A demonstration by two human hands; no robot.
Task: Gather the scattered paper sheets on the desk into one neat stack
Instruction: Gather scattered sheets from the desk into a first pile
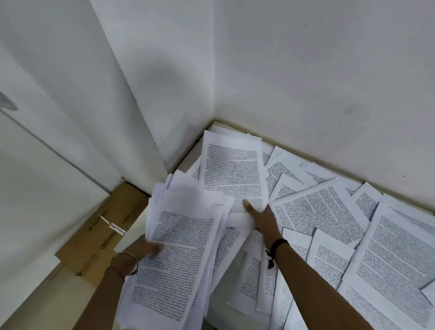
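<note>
Printed paper sheets point(324, 210) scattered, overlapping across desk point(224, 312); uneven gathered stack point(175, 255) tilted off left edge.

Head-worn view, steeply down, close over desk point(231, 312)

- The left hand point(143, 249) is mostly covered by the gathered bundle of sheets point(175, 260); only the thumb side shows.
- The bundle's near corner runs off the bottom edge.
- Right of the bundle, the scattered sheets point(362, 246) overlap, hiding nearly all the desk point(224, 310), and run off the right edge.
- Printed text is too blurred to read.
- Left of the bundle, the cardboard box point(103, 233) is partly hidden; its lettering is illegible.
</note>
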